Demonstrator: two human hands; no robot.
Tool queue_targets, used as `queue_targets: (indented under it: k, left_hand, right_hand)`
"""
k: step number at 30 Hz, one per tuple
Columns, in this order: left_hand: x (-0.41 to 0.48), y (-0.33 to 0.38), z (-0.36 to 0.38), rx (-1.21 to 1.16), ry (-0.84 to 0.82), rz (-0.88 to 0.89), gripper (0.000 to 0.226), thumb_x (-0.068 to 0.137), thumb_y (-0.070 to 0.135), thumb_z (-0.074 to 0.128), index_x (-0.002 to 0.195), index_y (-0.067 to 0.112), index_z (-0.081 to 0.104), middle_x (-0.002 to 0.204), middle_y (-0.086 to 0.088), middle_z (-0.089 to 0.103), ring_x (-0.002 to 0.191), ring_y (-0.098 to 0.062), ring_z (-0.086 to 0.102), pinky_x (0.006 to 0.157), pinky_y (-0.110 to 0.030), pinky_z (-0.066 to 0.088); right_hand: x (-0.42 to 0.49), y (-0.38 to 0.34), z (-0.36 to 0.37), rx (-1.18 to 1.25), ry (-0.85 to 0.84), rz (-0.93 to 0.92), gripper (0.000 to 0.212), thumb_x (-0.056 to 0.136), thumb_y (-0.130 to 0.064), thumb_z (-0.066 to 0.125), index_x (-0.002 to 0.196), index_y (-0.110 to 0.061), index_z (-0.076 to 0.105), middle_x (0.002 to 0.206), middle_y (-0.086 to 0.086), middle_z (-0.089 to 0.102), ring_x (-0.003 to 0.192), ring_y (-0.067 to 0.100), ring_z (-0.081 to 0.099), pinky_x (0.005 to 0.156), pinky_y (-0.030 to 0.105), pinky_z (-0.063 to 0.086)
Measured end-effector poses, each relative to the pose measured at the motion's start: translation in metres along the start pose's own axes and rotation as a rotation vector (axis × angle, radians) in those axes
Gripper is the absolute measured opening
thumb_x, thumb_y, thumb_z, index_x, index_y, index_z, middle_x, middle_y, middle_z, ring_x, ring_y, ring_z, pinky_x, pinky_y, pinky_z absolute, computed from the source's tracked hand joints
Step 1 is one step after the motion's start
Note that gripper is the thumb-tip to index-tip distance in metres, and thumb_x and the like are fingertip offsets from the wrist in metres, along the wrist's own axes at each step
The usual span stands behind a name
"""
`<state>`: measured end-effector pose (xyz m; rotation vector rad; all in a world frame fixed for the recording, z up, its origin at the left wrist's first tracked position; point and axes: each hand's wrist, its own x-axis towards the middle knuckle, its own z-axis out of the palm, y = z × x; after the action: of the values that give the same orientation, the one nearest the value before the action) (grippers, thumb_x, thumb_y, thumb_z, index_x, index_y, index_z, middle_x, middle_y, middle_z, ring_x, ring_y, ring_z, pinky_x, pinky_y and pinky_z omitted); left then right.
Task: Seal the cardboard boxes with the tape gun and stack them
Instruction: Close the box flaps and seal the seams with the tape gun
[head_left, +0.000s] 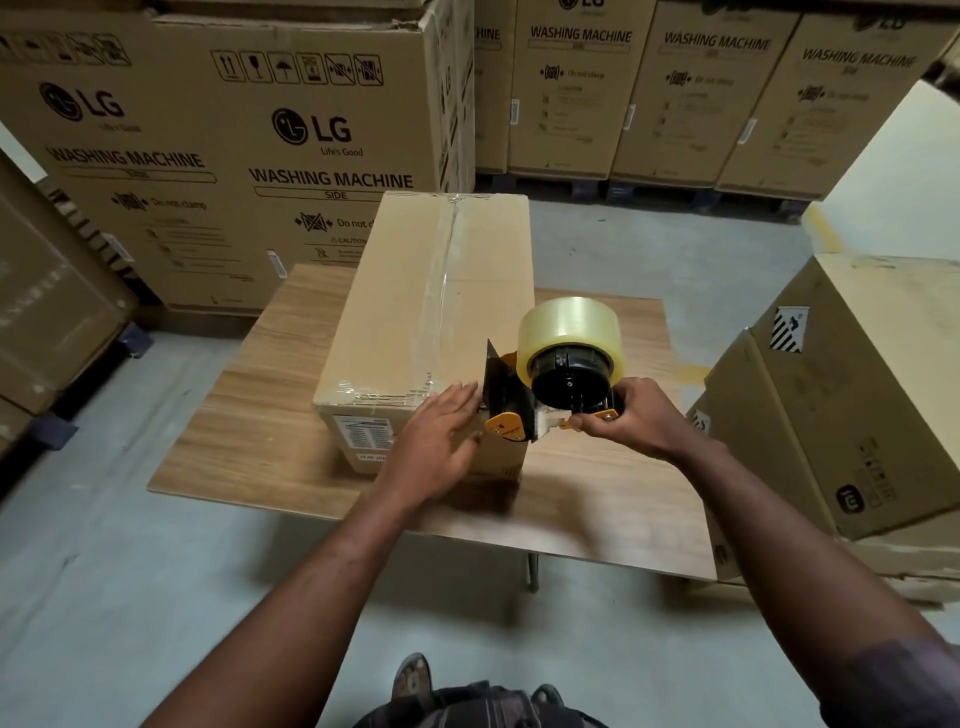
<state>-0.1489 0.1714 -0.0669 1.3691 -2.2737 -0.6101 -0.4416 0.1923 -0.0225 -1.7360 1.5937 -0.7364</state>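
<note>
A long cardboard box (415, 291) lies on the wooden table (249, 436), with clear tape running along its top seam and down over the near end. My right hand (631, 415) grips the handle of the black and orange tape gun (540, 395), whose clear tape roll (569, 325) sits on top, at the box's near right corner. With straight fingers, my left hand (434, 441) presses flat against the near end of the box, right beside the gun's blade end.
Large washing machine cartons (218, 150) stand behind the table and along the back wall. Two stacked cardboard boxes (852, 395) sit tilted at the right of the table. Another carton (47, 301) leans at the left. Grey floor surrounds the table.
</note>
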Motion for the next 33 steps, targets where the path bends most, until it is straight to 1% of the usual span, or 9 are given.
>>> queue_targets:
  k: [4,8,10,13,19,22,25,28,33]
  left_hand:
    - [0.002,-0.003,0.004,0.017,0.007,0.013,0.059,0.100,0.039,0.053,0.153,0.024,0.031,0.156,0.017,0.023,0.146,0.003,0.015,0.120,-0.023,0.003]
    - [0.003,0.000,0.007,0.011,0.026,-0.002,0.061,0.097,0.048,0.047,0.152,0.023,0.038,0.157,0.013,0.031,0.146,0.002,0.019,0.122,-0.027,0.009]
    - [0.004,0.005,0.009,-0.009,0.062,-0.039,0.057,0.098,0.044,0.051,0.150,0.021,0.043,0.157,0.009,0.036,0.147,-0.002,0.024,0.125,-0.033,0.014]
    - [0.012,0.022,0.011,0.020,0.067,-0.130,0.052,0.100,0.033,0.057,0.149,0.017,0.045,0.158,0.004,0.037,0.149,-0.012,0.029,0.125,-0.036,0.016]
    - [0.021,0.056,0.029,-0.026,-0.024,0.009,0.064,0.095,0.008,0.060,0.154,0.018,0.035,0.161,0.001,0.031,0.152,-0.017,0.022,0.124,-0.029,0.003]
    - [0.017,0.047,0.033,0.001,-0.006,0.030,0.063,0.094,0.007,0.061,0.152,0.011,0.036,0.160,0.004,0.029,0.150,-0.011,0.020,0.120,-0.023,0.000]
    - [0.018,0.042,0.035,0.010,0.003,0.058,0.061,0.096,0.011,0.060,0.152,0.016,0.036,0.157,0.011,0.027,0.144,0.001,0.016,0.121,-0.023,0.003]
    - [0.018,0.041,0.037,0.000,-0.013,0.057,0.059,0.099,0.018,0.060,0.152,0.020,0.036,0.156,0.014,0.024,0.145,0.000,0.015,0.123,-0.028,0.006]
    - [0.019,0.039,0.045,-0.031,0.020,0.029,0.058,0.096,0.019,0.063,0.150,0.019,0.040,0.158,0.006,0.033,0.147,-0.004,0.020,0.126,-0.038,0.013]
  right_hand:
    - [-0.006,0.016,-0.016,0.027,0.007,0.030,0.040,0.082,-0.023,0.087,0.060,-0.031,0.054,0.047,-0.023,0.051,0.046,0.000,0.046,0.047,0.014,0.033]
    - [-0.015,0.044,-0.030,0.073,0.001,0.082,0.020,0.079,-0.037,0.086,0.080,-0.021,0.074,0.068,-0.006,0.069,0.059,0.005,0.058,0.058,0.025,0.042]
    - [-0.018,0.046,-0.026,0.089,-0.009,0.092,0.018,0.080,-0.034,0.087,0.081,-0.021,0.075,0.070,-0.006,0.071,0.061,0.005,0.060,0.058,0.025,0.043]
    - [-0.017,0.040,-0.020,0.076,-0.019,0.081,0.024,0.083,-0.021,0.086,0.070,-0.026,0.067,0.057,-0.020,0.061,0.052,-0.002,0.052,0.051,0.014,0.036]
    - [-0.016,0.045,-0.023,0.086,-0.023,0.086,0.019,0.082,-0.023,0.086,0.074,-0.027,0.069,0.059,-0.020,0.064,0.055,-0.001,0.055,0.052,0.013,0.038]
    - [-0.018,0.049,-0.026,0.081,-0.012,0.089,0.012,0.081,-0.030,0.087,0.082,-0.026,0.075,0.071,-0.009,0.072,0.063,0.003,0.061,0.056,0.018,0.043]
    - [-0.021,0.053,-0.032,0.058,0.007,0.114,0.014,0.080,-0.031,0.087,0.079,-0.030,0.073,0.068,-0.010,0.070,0.061,0.003,0.059,0.054,0.018,0.042]
    - [-0.029,0.062,-0.042,-0.024,-0.016,0.149,0.017,0.081,-0.031,0.087,0.076,-0.032,0.070,0.065,-0.017,0.070,0.062,0.002,0.062,0.056,0.022,0.046]
    - [-0.026,0.071,-0.035,-0.105,-0.081,0.169,0.019,0.079,-0.042,0.084,0.086,-0.027,0.076,0.080,-0.008,0.076,0.077,0.011,0.071,0.071,0.037,0.057]
